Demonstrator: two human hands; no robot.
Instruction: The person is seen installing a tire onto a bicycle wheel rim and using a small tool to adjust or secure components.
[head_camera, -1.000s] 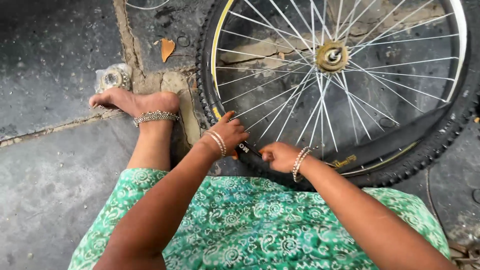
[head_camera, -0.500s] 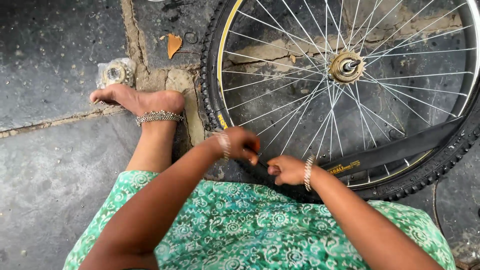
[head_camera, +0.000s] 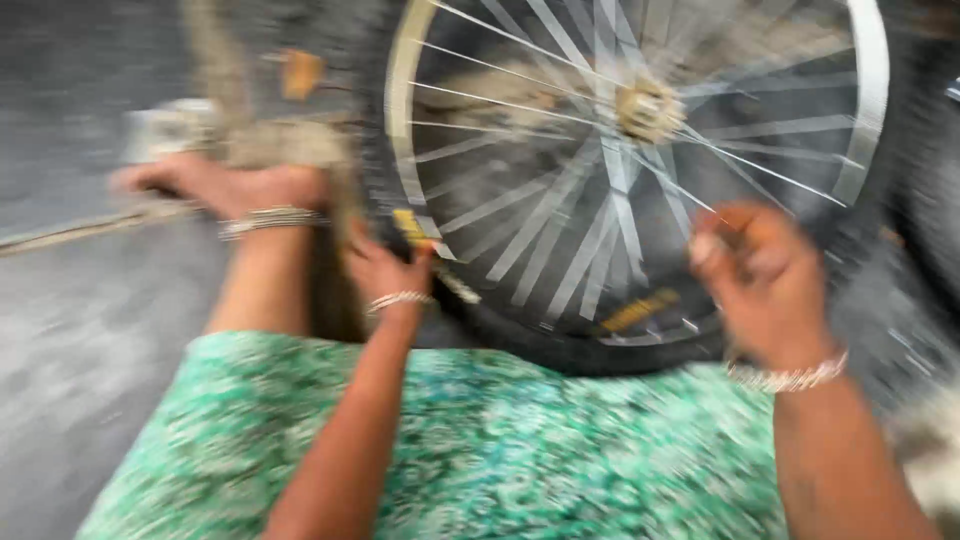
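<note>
The wheel (head_camera: 640, 170) lies nearly flat on the ground ahead of the person, filling the frame from 12 to 3 o'clock, its hub (head_camera: 648, 108) up at 1 o'clock and its axle pointing up toward the camera. Being round, it has no long axis of its own. The whole view is smeared by motion.

The left hand (head_camera: 385, 270) sits at the rim's 8 o'clock edge, fingers curled and pressed on the tyre (head_camera: 560, 345) beside a yellow rim mark; what lies under the fingers cannot be told. The right hand (head_camera: 765, 275) is over the rim at the wheel's 5 o'clock, closed as a loose fist, and whether it pinches anything cannot be told.

Half a second ago both hands were close together at the wheel's 7 o'clock edge; now they are well apart, the right one swung over toward 4 o'clock of the frame. The hub has slid left in view.

A bare foot (head_camera: 225, 185) with an anklet rests at 10 o'clock, left of the wheel. A green patterned dress (head_camera: 500, 450) covers the lap at 6 o'clock.
</note>
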